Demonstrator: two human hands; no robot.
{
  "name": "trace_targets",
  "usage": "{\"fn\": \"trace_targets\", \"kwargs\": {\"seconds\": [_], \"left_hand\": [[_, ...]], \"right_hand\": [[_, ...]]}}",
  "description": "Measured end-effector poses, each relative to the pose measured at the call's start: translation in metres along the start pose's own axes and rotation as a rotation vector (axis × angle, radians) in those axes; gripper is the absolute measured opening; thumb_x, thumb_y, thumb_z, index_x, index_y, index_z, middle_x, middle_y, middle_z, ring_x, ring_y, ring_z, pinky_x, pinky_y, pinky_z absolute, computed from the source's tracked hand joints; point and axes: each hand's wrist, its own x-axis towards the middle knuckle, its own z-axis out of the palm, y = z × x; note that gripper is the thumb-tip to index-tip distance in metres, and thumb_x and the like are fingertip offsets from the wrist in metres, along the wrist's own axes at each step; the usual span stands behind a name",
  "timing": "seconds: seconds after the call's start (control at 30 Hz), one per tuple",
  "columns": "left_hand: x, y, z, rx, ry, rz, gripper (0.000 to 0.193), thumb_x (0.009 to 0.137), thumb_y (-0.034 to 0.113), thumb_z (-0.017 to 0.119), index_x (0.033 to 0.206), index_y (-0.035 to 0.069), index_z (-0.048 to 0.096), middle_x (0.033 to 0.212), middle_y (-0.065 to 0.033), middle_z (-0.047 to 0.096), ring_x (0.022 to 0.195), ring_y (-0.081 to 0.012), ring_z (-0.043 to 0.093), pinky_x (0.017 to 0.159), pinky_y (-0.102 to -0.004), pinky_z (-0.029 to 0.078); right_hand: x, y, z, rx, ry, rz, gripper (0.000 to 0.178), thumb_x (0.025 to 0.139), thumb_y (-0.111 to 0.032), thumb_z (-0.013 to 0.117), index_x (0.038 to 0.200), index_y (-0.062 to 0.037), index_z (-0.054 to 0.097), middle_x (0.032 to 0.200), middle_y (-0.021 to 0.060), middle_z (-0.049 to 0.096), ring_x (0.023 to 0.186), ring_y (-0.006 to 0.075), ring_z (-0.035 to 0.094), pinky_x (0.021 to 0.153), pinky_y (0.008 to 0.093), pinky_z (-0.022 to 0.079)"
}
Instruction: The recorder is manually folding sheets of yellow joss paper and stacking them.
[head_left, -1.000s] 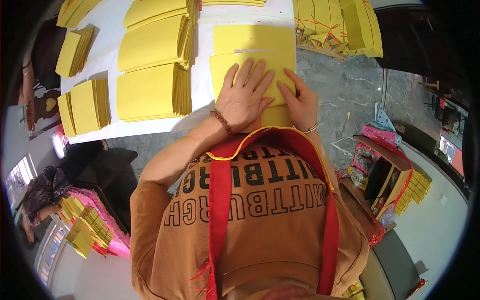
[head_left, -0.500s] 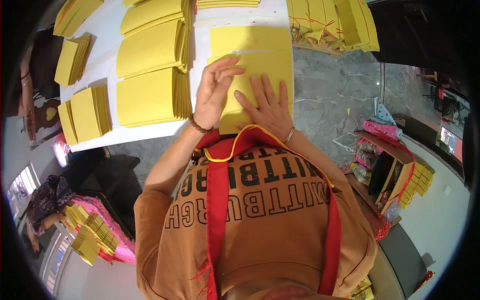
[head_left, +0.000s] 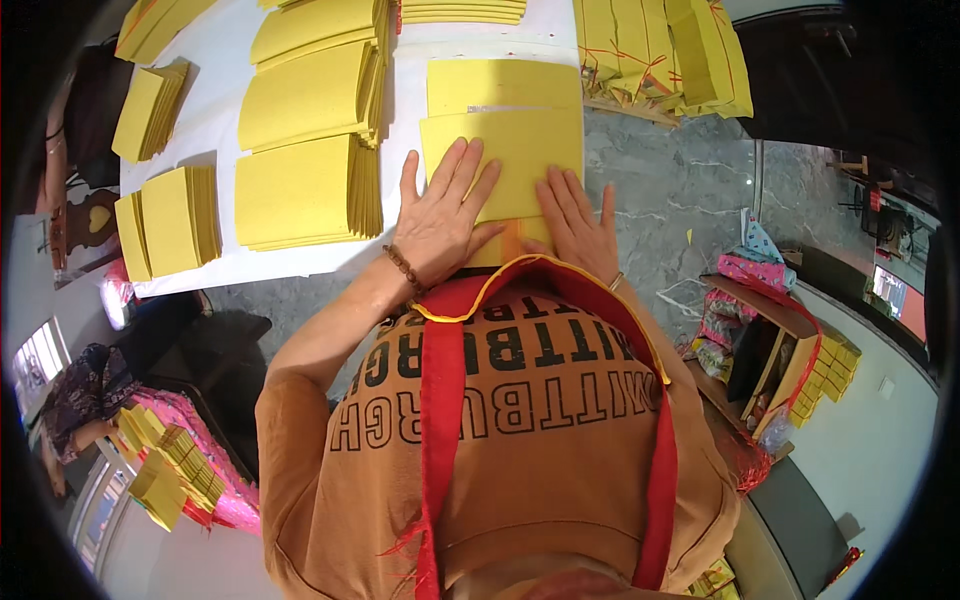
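Yellow paper (head_left: 510, 145) lies flat on the white table in front of me, its sheets overlapping, with a back sheet (head_left: 500, 83) showing beyond a thin pale line. My left hand (head_left: 440, 215) rests palm down on the paper's left side, fingers spread toward the far edge. On the right side, my right hand (head_left: 582, 228) lies with stretched fingers at the paper's edge. Both thumbs point inward near the front. Between them shows an orange strip (head_left: 512, 240) on the yellow paper. Neither hand grips anything.
Thick stacks of folded yellow paper (head_left: 295, 190) stand left on the white table (head_left: 405, 95), with smaller stacks (head_left: 165, 222) farther left. Tied yellow bundles (head_left: 630, 50) sit beyond the right edge. A wooden shelf (head_left: 765, 350) stands right. Another person's arm shows at far left.
My left hand has come down from above the paper, its curled fingers now spread flat. My right hand has slid right and nearer me. An orange strip now shows between them.
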Motion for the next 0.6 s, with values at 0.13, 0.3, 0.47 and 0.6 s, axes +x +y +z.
{"fn": "trace_targets", "kwargs": {"seconds": [0.13, 0.3, 0.47, 0.6], "left_hand": [[0.007, 0.000, -0.001, 0.150, 0.044, 0.104, 0.058, 0.081, 0.031, 0.059, 0.130, 0.005, 0.045, 0.131, -0.0201, 0.044, 0.123, -0.0300, 0.041, 0.097, -0.0491, 0.033], [0.016, 0.002, -0.005, 0.372, 0.149, 0.267, 0.054, 0.073, 0.012, 0.053, 0.126, 0.000, 0.048, 0.109, -0.0253, 0.056, 0.099, -0.0333, 0.056, 0.080, -0.0384, 0.048], [0.031, -0.002, -0.032, 0.165, 0.234, 0.218, 0.052, 0.073, 0.008, 0.052, 0.124, 0.002, 0.050, 0.109, -0.0213, 0.057, 0.100, -0.0310, 0.056, 0.085, -0.0392, 0.046], [0.044, -0.003, -0.051, 0.244, 0.292, 0.191, 0.044, 0.078, 0.013, 0.052, 0.121, 0.008, 0.054, 0.112, -0.0195, 0.056, 0.106, -0.0307, 0.053, 0.094, -0.0467, 0.038]], "right_hand": [[0.000, 0.000, -0.005, 0.096, 0.069, 0.013, 0.059, 0.088, -0.046, 0.048, 0.133, -0.0076, 0.042, 0.142, 0.0101, 0.036, 0.134, 0.0226, 0.029, 0.105, 0.0589, 0.008], [0.017, 0.020, -0.030, 0.556, 0.170, 0.275, 0.049, 0.090, -0.026, 0.052, 0.134, -0.0096, 0.040, 0.118, 0.0138, 0.056, 0.107, 0.0253, 0.053, 0.093, 0.0424, 0.038], [0.047, 0.016, -0.068, 1.354, 0.019, 0.680, 0.043, 0.090, -0.015, 0.052, 0.132, -0.0080, 0.041, 0.103, 0.0088, 0.061, 0.083, 0.0150, 0.059, 0.074, 0.0246, 0.047], [0.095, 0.024, -0.080, 1.481, 0.191, 0.384, 0.046, 0.086, -0.008, 0.057, 0.130, -0.0075, 0.043, 0.107, 0.0089, 0.059, 0.091, 0.0138, 0.058, 0.079, 0.0249, 0.047]]}}
